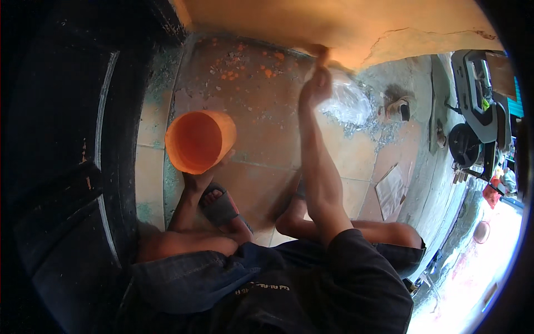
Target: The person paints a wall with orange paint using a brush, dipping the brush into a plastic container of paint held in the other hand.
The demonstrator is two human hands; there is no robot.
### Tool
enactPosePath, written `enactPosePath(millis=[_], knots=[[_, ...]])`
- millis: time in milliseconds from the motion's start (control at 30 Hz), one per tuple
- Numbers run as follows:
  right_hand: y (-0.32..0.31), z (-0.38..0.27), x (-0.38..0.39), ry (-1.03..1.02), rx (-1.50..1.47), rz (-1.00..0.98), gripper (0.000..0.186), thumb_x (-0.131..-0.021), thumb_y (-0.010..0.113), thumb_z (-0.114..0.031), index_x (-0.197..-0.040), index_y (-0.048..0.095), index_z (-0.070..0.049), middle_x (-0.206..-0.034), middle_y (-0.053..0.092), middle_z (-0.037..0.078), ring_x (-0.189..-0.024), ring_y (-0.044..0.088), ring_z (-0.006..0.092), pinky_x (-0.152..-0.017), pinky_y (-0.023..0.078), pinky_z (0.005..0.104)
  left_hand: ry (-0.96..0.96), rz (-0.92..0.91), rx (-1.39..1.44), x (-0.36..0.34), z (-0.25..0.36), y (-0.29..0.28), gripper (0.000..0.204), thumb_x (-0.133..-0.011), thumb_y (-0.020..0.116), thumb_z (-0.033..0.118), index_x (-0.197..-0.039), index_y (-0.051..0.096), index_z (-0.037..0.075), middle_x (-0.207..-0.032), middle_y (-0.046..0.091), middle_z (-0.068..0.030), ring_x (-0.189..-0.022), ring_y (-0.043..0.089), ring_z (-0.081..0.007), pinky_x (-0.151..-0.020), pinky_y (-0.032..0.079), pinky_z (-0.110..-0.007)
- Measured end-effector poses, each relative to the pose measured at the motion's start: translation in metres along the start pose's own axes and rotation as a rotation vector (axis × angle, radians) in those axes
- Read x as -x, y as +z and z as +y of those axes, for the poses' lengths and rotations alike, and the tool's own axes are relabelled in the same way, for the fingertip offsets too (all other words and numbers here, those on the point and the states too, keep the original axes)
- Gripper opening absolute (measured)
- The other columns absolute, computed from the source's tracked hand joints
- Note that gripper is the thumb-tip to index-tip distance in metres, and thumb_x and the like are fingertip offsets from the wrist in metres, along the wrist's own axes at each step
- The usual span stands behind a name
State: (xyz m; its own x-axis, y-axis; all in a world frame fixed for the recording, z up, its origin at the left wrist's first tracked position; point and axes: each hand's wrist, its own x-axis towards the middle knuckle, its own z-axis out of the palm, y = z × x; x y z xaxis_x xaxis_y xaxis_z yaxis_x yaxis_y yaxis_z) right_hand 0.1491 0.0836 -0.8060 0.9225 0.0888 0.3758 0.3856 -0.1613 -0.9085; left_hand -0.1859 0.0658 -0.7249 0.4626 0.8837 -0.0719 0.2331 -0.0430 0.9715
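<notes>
My left hand (204, 173) is wrapped round the underside of an orange tub (227, 132). The tub tilts so that its mouth faces up toward me, and its inside is coated orange. With my arm stretched out, my right hand (317, 88) is closed at the foot of the orange wall (356, 25). From its fingers a paintbrush (322, 57), smeared by motion, reaches up to the wall's lower edge. Its bristles are hard to make out.
A dark door (72, 150) stands close on my left. Orange spatters (236, 64) dot the tiled floor. Beyond my right hand lie a clear plastic bag (350, 103), a flat cardboard piece (392, 190) and a small can-like object (398, 109). Dark equipment (474, 119) stands at right.
</notes>
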Motion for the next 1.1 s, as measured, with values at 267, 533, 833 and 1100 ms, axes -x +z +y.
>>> enactPosePath(millis=[267,533,833,1100], knots=[[0.078,-0.080,0.062,-0.076,-0.189,-0.389,0.013,-0.081,0.057,-0.004,-0.092,0.064,-0.003,-0.086,0.063,0.016,-0.082,0.061,0.0277,-0.075,0.047,0.0352,0.041,0.046,0.111,-0.004,0.007,-0.001,0.061,-0.070,0.082,0.020,-0.120,0.051,0.005,-0.113,0.058,-0.0065,-0.099,0.059,-0.0196,-0.083,0.050,-0.032],[0.003,-0.013,0.013,-0.257,0.136,-0.120,0.015,-0.085,0.053,-0.005,-0.093,0.064,-0.002,-0.087,0.065,0.010,-0.082,0.062,0.0219,-0.074,0.048,0.0327,0.077,0.152,-0.001,0.005,-0.002,-0.013,0.064,-0.066,0.085,0.022,-0.118,0.052,0.005,-0.109,0.060,-0.0055,-0.098,0.059,-0.0182,-0.083,0.050,-0.032],[0.086,-0.059,0.050,0.072,-0.208,-0.124,0.005,-0.081,0.060,-0.008,-0.082,0.062,-0.003,-0.074,0.059,0.010,-0.075,0.054,0.0169,-0.072,0.045,0.0312,0.069,0.170,0.207,0.002,0.008,0.001,0.065,-0.066,0.084,0.015,-0.121,0.050,0.004,-0.112,0.059,-0.0064,-0.102,0.059,-0.0176,-0.088,0.048,-0.032],[0.037,-0.147,0.000,0.153,-0.443,-0.863,0.017,-0.084,0.065,-0.011,-0.097,0.062,-0.001,-0.091,0.066,0.008,-0.081,0.063,0.0140,-0.075,0.051,0.0266,0.102,0.292,-0.077,-0.021,-0.019,-0.015,0.067,-0.061,0.085,0.013,-0.118,0.051,0.003,-0.108,0.060,-0.0100,-0.101,0.060,-0.0220,-0.087,0.048,-0.034]])
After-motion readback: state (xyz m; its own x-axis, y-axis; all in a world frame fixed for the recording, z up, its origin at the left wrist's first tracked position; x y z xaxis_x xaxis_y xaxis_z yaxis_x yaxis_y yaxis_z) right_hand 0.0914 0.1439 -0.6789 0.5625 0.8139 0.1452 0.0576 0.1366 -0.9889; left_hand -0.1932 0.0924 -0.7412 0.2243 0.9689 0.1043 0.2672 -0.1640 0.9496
